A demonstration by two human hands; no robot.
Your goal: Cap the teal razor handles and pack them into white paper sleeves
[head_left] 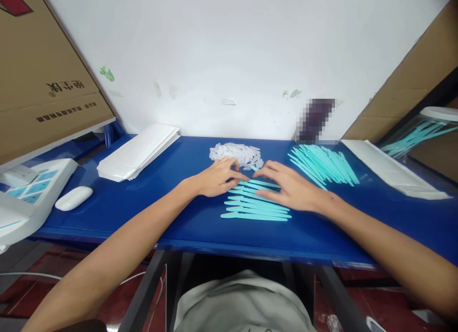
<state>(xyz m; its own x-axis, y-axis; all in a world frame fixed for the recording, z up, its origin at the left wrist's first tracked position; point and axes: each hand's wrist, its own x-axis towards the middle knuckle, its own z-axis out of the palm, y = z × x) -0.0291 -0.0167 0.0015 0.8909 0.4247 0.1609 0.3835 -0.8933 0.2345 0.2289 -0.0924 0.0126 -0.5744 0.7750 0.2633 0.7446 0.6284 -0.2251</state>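
Observation:
Slim turquoise sticks shaped like eyebrow razors (255,210) lie side by side in a column on the blue table, wider ends to the left. Over the upper left ends is my left hand (218,177), its index finger stretched toward the topmost stick and its thumb just below. From the right, my right hand (286,186) hovers over the upper sticks with thumb and fingers apart. A small turquoise tip (254,168) shows by its fingertips; whether it is touched I cannot tell. Behind both hands sits a heap of small whitish translucent plastic caps (238,153).
More turquoise sticks are piled (324,164) at the right. White paper envelopes (138,153) lie left, another white packet (397,170) right. A white earbud case (74,198), a white device (53,184), a clear jar (418,134) and cardboard boxes (46,79) flank the table.

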